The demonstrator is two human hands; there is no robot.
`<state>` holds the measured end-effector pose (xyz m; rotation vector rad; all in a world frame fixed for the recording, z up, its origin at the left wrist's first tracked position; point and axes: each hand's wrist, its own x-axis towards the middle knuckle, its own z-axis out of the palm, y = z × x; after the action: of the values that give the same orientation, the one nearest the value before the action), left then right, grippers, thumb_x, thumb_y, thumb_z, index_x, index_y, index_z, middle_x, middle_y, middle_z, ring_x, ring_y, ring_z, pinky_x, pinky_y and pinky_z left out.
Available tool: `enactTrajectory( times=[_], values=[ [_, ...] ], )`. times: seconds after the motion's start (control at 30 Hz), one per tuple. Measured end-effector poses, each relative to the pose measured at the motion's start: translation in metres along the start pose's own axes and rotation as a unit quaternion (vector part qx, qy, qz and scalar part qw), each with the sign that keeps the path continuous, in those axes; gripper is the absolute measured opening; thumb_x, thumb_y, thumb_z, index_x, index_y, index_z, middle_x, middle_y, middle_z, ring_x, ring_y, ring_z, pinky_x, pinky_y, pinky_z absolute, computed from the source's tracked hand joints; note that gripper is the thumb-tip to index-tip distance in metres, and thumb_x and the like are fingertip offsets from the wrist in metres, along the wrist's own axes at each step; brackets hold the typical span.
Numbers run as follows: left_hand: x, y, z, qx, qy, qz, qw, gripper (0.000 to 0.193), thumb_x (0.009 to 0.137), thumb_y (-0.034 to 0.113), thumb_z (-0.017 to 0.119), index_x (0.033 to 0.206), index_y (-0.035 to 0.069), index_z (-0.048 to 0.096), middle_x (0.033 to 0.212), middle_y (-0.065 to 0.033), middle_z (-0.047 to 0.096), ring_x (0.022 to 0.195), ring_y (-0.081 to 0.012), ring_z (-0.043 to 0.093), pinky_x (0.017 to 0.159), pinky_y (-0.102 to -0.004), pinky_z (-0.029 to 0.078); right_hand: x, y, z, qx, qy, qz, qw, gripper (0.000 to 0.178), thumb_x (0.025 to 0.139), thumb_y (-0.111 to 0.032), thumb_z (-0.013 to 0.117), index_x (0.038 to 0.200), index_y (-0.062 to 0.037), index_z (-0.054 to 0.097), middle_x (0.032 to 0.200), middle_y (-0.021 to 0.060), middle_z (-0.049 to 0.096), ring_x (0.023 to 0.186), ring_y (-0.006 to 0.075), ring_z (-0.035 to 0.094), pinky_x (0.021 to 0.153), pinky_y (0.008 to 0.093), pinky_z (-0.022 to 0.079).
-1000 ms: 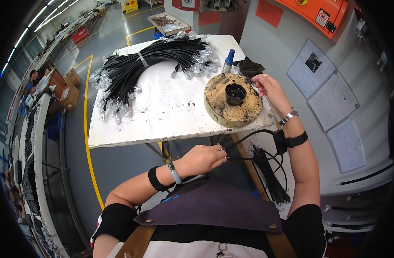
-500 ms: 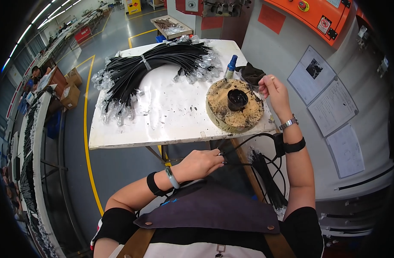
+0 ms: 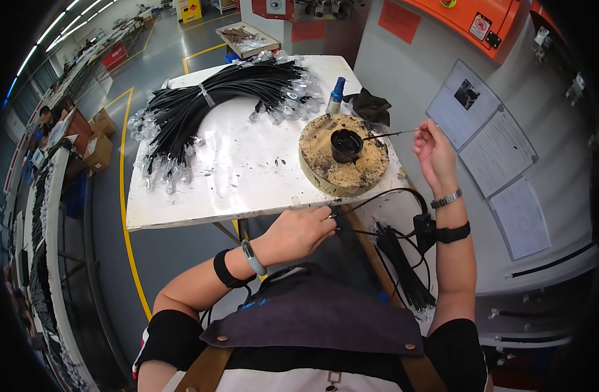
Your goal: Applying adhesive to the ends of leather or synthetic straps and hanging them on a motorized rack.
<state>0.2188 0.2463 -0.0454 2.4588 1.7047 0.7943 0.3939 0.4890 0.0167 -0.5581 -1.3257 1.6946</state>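
Observation:
My right hand [image 3: 435, 157] pinches a thin rod [image 3: 397, 134] right of the work stand. Its blackened tip reaches the rim of a small cup [image 3: 346, 146] of glossy black paste. The cup sits on a thick, round, cork-like block [image 3: 319, 171] smeared with black. In front of the table edge, my left hand [image 3: 298, 234] is closed on a thin black cord [image 3: 357, 232], whose ends run out rightward from the fingertips. The exact grip is partly hidden.
A tied bundle of black cords [image 3: 201, 98] with clear-wrapped ends lies on the white table [image 3: 247, 176]. Behind the block are a blue-capped bottle [image 3: 336, 96] and a dark cloth [image 3: 370, 106]. More black cords [image 3: 401, 271] hang beside my right forearm. Papers [image 3: 499, 150] cover the right wall.
The rod in my right hand now shows plainly, stretching to the cup. Its hand has turned and sits slightly lower. My left hand still grips the cord; the whole view has shifted a little.

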Motion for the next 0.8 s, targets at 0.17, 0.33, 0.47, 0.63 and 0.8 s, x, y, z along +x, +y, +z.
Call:
enactTrajectory(
  times=[0.17, 0.33, 0.47, 0.63, 0.8],
  values=[
    [0.015, 0.005, -0.011, 0.009, 0.007, 0.004, 1.0, 0.013, 0.083, 0.019, 0.054, 0.079, 0.006, 0.051, 0.078, -0.007, 0.046, 0.073, -0.0227, 0.054, 0.056, -0.0356, 0.046, -0.038, -0.015, 0.0, 0.023, -0.03, 0.036, 0.999, 0.022, 0.093, -0.024, 0.045, 0.084, -0.0054, 0.052, 0.073, 0.0019, 0.05, 0.064, 0.0084, 0.046, 0.054, 0.0211, 0.038],
    [0.025, 0.006, -0.01, 0.01, 0.037, 0.016, 0.999, 0.012, 0.082, 0.018, 0.056, 0.081, 0.007, 0.052, 0.074, -0.0061, 0.044, 0.069, -0.0221, 0.053, 0.052, -0.0337, 0.043, -0.067, -0.019, 0.007, -0.051, -0.038, 0.021, 0.998, 0.025, 0.094, -0.027, 0.043, 0.083, -0.0055, 0.052, 0.071, 0.0026, 0.051, 0.06, 0.0076, 0.046, 0.048, 0.0198, 0.039],
    [0.028, 0.007, -0.009, 0.0, 0.049, 0.024, 0.999, 0.012, 0.081, 0.018, 0.057, 0.08, 0.007, 0.052, 0.073, -0.006, 0.044, 0.067, -0.0219, 0.052, 0.05, -0.0337, 0.042, -0.074, -0.018, 0.007, -0.056, -0.031, 0.021, 0.998, 0.026, 0.094, -0.027, 0.043, 0.083, -0.0054, 0.052, 0.071, 0.0029, 0.051, 0.059, 0.0074, 0.047, 0.047, 0.0194, 0.04],
    [0.029, 0.008, -0.01, -0.005, 0.06, 0.034, 0.998, 0.012, 0.081, 0.018, 0.057, 0.08, 0.007, 0.052, 0.072, -0.006, 0.043, 0.066, -0.022, 0.052, 0.05, -0.0337, 0.042, -0.076, -0.014, 0.006, -0.061, -0.029, 0.027, 0.997, 0.026, 0.094, -0.027, 0.043, 0.083, -0.005, 0.052, 0.07, 0.003, 0.052, 0.059, 0.0071, 0.047, 0.047, 0.0191, 0.041],
    [0.029, 0.008, -0.012, 0.007, 0.018, 0.015, 1.0, 0.013, 0.082, 0.018, 0.056, 0.08, 0.007, 0.051, 0.078, -0.0062, 0.046, 0.074, -0.0215, 0.054, 0.053, -0.034, 0.045, -0.076, -0.012, 0.006, -0.067, -0.027, 0.026, 0.997, 0.026, 0.094, -0.027, 0.043, 0.083, -0.005, 0.052, 0.07, 0.0031, 0.052, 0.059, 0.0069, 0.047, 0.048, 0.019, 0.042]
  ],
)
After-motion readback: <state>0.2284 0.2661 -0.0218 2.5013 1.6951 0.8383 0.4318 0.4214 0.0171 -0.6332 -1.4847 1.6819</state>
